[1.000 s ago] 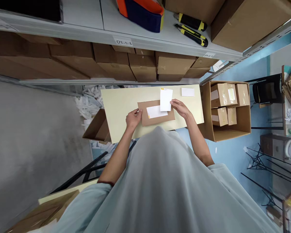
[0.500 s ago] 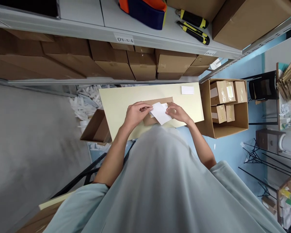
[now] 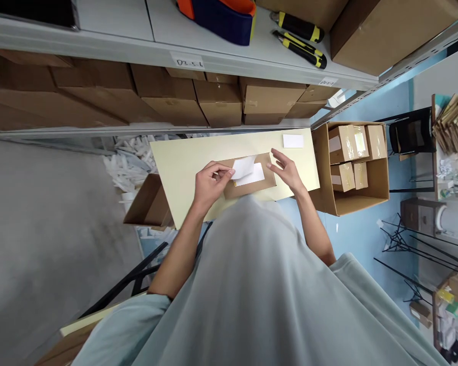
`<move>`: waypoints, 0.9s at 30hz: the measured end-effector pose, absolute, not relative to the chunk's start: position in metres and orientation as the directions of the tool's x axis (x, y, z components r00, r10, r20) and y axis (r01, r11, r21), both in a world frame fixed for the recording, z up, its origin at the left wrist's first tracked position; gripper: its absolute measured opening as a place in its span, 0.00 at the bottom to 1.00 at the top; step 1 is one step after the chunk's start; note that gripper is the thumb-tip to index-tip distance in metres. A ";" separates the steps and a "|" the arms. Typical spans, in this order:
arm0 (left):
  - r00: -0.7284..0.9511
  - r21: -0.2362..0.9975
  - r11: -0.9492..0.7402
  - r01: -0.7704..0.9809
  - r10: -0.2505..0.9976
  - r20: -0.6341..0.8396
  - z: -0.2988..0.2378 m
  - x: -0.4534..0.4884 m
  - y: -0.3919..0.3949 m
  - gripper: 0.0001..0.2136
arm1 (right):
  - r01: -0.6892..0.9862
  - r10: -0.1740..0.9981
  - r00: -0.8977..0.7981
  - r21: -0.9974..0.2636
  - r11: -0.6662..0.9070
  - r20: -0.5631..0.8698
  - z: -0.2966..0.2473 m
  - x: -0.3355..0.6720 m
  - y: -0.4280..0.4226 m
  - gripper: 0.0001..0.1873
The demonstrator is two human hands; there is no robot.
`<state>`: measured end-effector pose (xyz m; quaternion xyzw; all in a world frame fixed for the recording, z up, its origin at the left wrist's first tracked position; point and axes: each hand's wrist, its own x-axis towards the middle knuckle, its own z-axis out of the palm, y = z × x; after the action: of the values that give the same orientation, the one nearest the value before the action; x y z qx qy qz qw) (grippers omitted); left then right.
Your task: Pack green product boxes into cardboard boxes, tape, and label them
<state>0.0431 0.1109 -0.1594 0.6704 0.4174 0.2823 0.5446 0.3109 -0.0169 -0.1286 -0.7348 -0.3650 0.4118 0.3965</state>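
Between the thumb and fingers of my left hand (image 3: 210, 185) is the edge of a white paper sheet (image 3: 244, 166), probably a label or its backing. It hangs tilted over a brown cardboard piece (image 3: 269, 178), flat box or mailer, I cannot tell which. A white label (image 3: 254, 175) lies on the cardboard, partly covered by the held sheet. At the cardboard's right end, my right hand (image 3: 286, 170) hovers with fingers apart, holding nothing. Beneath is a pale yellow tabletop (image 3: 191, 152), where another white paper slip (image 3: 293, 141) lies at the far right.
An open carton (image 3: 324, 168) with several small taped boxes stands right of the table. An open brown box (image 3: 148, 203) sits at the left, near white scraps (image 3: 132, 157). Ahead, a shelf (image 3: 221, 58) bears cartons, two cutters (image 3: 299, 38) and a blue-orange tool (image 3: 219, 18).
My right hand has let go of the white sheet and moved right, its fingers spreading. The sheet, in my left hand, has shifted left and uncovered the label on the cardboard.
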 end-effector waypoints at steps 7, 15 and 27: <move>0.462 0.957 0.266 0.112 0.839 -0.288 -0.153 0.037 0.093 0.16 | -0.073 0.779 0.414 -0.870 -0.488 -0.471 -0.147 0.289 -0.028 0.39; 0.439 0.942 0.312 0.125 0.834 -0.334 -0.149 0.032 0.086 0.16 | -0.135 0.744 0.421 -0.847 -0.514 -0.518 -0.159 0.283 -0.028 0.33; 0.235 0.892 0.277 0.357 0.898 -0.373 -0.198 0.037 0.066 0.13 | 0.026 0.701 0.495 -0.797 -0.603 -0.514 -0.176 0.284 -0.038 0.25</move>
<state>0.0368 0.0664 -0.1982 0.5506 0.5696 0.2414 0.5604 0.2840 -0.0383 -0.1760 -0.7771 -0.2338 0.4446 0.3793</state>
